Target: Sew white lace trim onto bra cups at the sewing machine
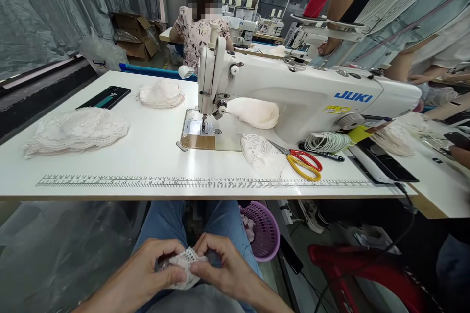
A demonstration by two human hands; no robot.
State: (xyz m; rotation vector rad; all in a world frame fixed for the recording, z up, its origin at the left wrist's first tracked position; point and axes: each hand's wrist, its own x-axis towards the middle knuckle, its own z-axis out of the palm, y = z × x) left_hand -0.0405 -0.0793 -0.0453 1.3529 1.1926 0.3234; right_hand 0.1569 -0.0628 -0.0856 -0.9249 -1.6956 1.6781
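The hands are working low above the person's lap, in front of the surface [147, 161] and below its edge. The left hand [157, 265] is pinching a white lace piece [186, 268] between thumb and curled fingers, and the right hand [222, 265] is gripping the other side of it the same way, thumb and forefinger closing on the fabric. The lace piece is bunching up between them (its openwork edge is showing at the top), and jeans [229, 225] are stretching out beneath.

On the surface, a white sewing machine [271, 76] is standing with its needle end toward the left. A large lace stack [77, 129] is lying at the left, with a smaller stack [161, 94] sitting behind it and a dark phone [105, 98] resting near both. A single lace cup [260, 151] is lying just in front of the machine, with red-and-yellow scissors [304, 166] pointing their blades toward it. A purple basket [270, 234] is standing below, holding some pale fabric [248, 229].
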